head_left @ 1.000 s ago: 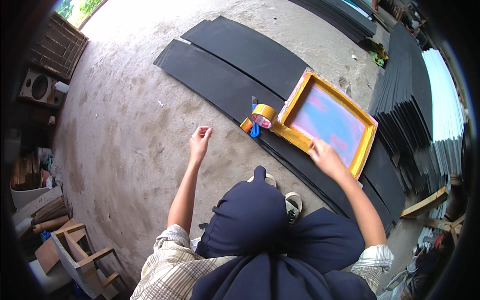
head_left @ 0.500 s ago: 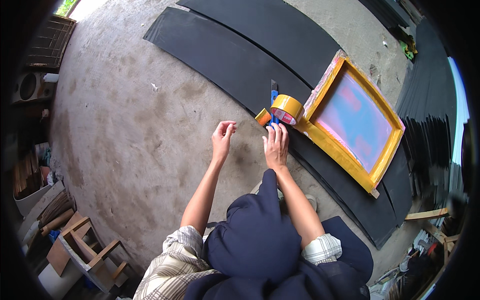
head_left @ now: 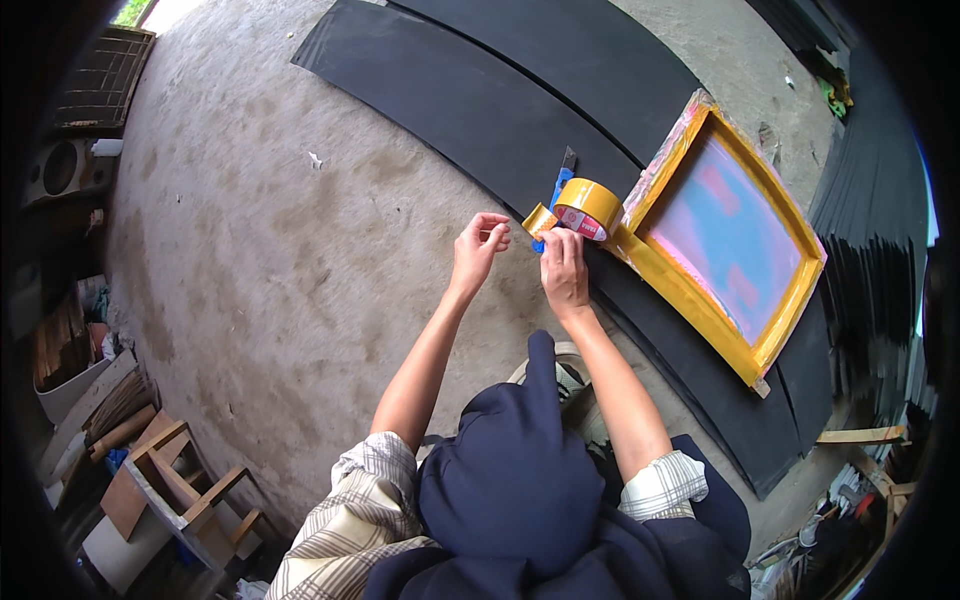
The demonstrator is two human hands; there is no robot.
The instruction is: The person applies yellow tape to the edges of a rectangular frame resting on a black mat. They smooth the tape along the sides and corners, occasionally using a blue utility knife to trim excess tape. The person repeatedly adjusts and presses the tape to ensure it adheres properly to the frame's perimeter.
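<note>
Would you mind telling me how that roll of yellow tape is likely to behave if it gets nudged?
The tape roll is a hollow ring, so probably light. Set on edge it could roll; lying flat it should stay put. The right hand beside it steadies it.

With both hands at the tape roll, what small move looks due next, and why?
Probably draw the loose tape end farther out with the left hand. The right hand steadies the yellow tape roll, and only a short strip is free beside the yellow frame.

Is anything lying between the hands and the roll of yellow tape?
Nothing visible does. The right hand reaches the tape roll on the black sheet, beside the blue utility knife. The left hand is close to the loose tape end, with only bare concrete floor around it.
</note>
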